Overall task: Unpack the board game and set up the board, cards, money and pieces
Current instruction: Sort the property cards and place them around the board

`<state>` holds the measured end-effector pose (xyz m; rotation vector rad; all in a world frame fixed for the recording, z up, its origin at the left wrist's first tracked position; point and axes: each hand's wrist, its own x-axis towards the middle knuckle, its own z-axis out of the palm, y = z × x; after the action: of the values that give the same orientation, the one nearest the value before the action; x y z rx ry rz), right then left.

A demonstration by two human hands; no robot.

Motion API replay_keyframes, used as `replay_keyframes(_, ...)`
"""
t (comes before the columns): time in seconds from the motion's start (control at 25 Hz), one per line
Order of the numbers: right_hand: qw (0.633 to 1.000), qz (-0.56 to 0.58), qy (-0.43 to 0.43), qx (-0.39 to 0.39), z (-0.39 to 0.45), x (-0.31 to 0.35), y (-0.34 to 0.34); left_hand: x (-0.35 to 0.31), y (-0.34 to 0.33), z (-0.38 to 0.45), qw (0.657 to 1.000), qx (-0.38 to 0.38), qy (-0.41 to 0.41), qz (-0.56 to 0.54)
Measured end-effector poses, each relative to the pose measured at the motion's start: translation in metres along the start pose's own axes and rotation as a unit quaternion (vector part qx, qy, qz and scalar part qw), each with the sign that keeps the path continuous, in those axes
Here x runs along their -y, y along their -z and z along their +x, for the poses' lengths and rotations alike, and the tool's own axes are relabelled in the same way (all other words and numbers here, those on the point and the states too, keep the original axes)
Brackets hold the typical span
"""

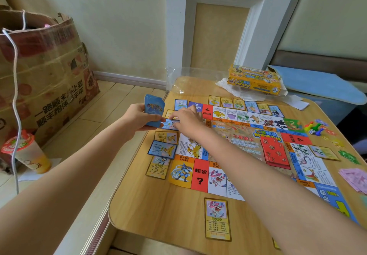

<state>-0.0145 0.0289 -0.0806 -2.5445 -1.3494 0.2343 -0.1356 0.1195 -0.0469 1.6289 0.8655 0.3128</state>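
Observation:
The game board [246, 145] lies unfolded on the wooden table [158, 201]. My left hand [139, 118] grips a stack of blue-backed cards [154, 109] upright at the board's far left edge. My right hand [186, 118] presses a blue-framed card [168, 124] flat beside the board, fingers pinched on it. Several property cards lie around the board's edge, such as a blue one [162, 149] and a yellow one [217, 219]. A red card deck [275, 151] rests on the board. Coloured pawns and a die [314, 128] sit at the right. Pink play money [355, 177] lies at the right edge.
The yellow game box [256, 80] stands at the table's far side on white paper, with a clear plastic wrap [178, 80] beside it. On the floor to the left are a large cardboard box [43, 80] and a drink cup [29, 153]. A blue cushion [321, 84] lies at far right.

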Motion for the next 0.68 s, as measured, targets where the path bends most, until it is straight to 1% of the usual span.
replay_keyframes(0.08, 0.999, 0.03, 0.007, -0.026, -0.003, 0.001, 0.003, 0.0, 0.0, -0.001, 1.0, 0.0, 0.0, -0.001)
replay_keyframes(0.16, 0.995, 0.08, 0.041, -0.048, -0.01, 0.001, 0.007, -0.001, 0.001, -0.002, 1.0, 0.001, -0.002, -0.003)
replay_keyframes(0.28, 0.991, 0.086, 0.102, -0.013, -0.026, -0.004, 0.007, 0.0, 0.001, -0.004, 1.0, 0.005, -0.003, -0.01)
replay_keyframes(0.44, 0.991, 0.092, 0.093, 0.0, -0.037, -0.014, 0.0, 0.0, 0.002, -0.008, 0.998, 0.013, 0.001, -0.054)
replay_keyframes(0.56, 0.993, 0.094, 0.071, -0.012, -0.037, -0.012, -0.003, -0.001, 0.001, -0.011, 0.999, 0.012, -0.001, -0.049)
replay_keyframes(0.68, 0.994, 0.083, 0.068, -0.003, -0.036, -0.009, -0.003, -0.004, -0.002, -0.012, 0.999, 0.013, -0.005, -0.046)
